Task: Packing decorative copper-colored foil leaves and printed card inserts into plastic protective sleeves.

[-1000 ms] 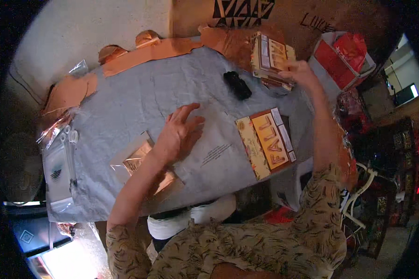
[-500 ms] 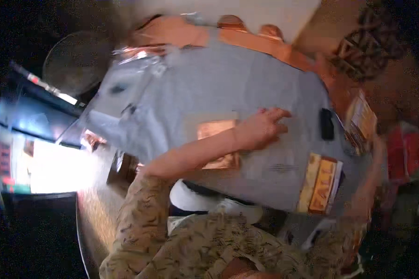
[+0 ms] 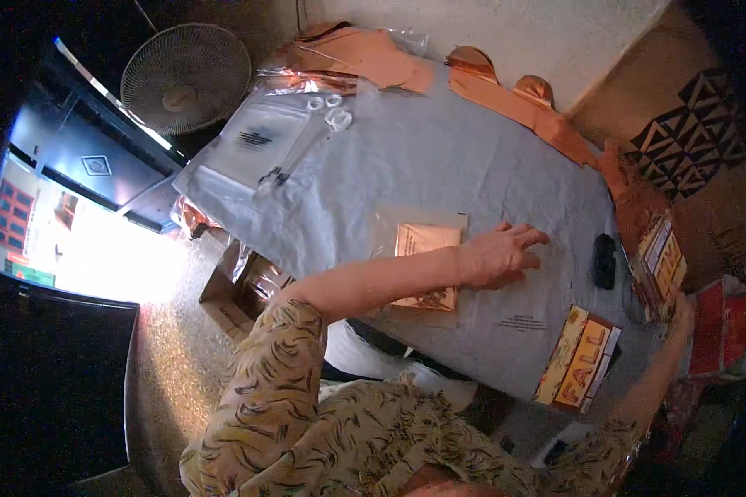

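My left hand (image 3: 501, 254) reaches across the grey-covered table (image 3: 448, 157), fingers stretched out and apart with nothing in them. It hovers over or rests on a clear plastic bag (image 3: 506, 306) lying flat. Beneath my left forearm lies a flat copper-coloured packet (image 3: 427, 240) on another clear bag; the forearm hides its middle. At the table's right edge, my right hand (image 3: 680, 310) is against the near side of a stack of printed orange and yellow cards (image 3: 661, 258). Its fingers are mostly hidden, so I cannot tell whether they grip the stack.
A printed orange card (image 3: 583, 360) and a black object (image 3: 604, 261) lie on the right. Clear bags (image 3: 257, 141) and white rings (image 3: 337, 119) sit at the far left. Copper foil pieces (image 3: 365, 56) line the far edge. A fan (image 3: 186, 79) and a cardboard box (image 3: 244, 286) stand left.
The view has steadied and shifted, so the table appears lower and farther right. My left hand stays stretched out over the table, and my right hand stays by the card stack.
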### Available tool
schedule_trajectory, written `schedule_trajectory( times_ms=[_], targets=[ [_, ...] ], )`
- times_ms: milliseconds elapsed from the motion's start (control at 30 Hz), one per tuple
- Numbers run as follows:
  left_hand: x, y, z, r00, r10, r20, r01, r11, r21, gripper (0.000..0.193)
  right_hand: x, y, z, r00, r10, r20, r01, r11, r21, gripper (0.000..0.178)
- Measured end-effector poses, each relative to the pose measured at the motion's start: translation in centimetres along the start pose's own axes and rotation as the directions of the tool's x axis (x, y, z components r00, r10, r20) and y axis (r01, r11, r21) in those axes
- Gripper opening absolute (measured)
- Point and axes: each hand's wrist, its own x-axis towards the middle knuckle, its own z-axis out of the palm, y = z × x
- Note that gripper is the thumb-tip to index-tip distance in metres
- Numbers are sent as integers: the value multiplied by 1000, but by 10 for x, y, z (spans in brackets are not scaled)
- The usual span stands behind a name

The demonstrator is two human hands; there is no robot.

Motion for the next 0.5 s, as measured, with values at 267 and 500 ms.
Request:
schedule_trajectory(
  times_ms=[267, 500],
  targets=[
    [3, 0, 0, 994, -31, 107, 34, 999, -23, 29, 23, 99, 29, 992, 44, -115, -32, 994, 105, 32],
    [-5, -3, -8, 996, -46, 74, 45, 999, 9, 29, 101, 70, 44, 984, -169, -56, 98, 774, -625, 35]
  ],
)
